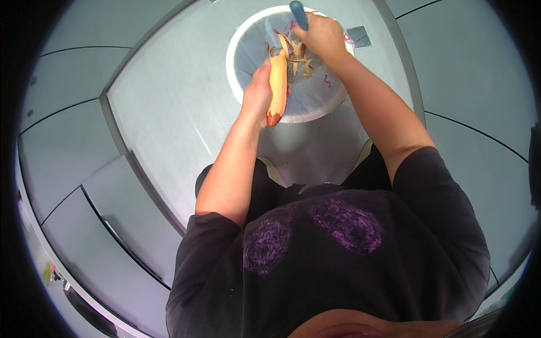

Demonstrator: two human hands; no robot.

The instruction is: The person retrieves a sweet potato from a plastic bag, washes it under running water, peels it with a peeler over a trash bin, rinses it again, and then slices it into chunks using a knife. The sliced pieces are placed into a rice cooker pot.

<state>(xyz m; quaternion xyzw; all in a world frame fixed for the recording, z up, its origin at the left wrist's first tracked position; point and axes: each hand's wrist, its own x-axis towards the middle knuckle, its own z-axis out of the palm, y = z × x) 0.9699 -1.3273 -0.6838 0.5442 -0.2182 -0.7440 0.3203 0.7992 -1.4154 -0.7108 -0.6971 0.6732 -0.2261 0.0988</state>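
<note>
My left hand [258, 91] is closed around a long, mostly peeled root vegetable, likely a sweet potato [278, 82], with reddish skin left at its near end. Its far end lies over a round white bin [233, 82] with a clear plastic liner. The fingers of my right hand [324, 36] grip a tool with a blue handle [299, 14], likely a peeler; its working end is mostly hidden near the vegetable's far end. Pale and reddish peelings [302, 63] are seen within the bin's opening, some close to the vegetable's tip.
Grey cabinet fronts [469, 76] rise on both sides of the light grey floor [169, 93]. A small square floor plate, perhaps a drain cover [358, 37], lies right of the bin. My black-clad knees are on the bin's near side.
</note>
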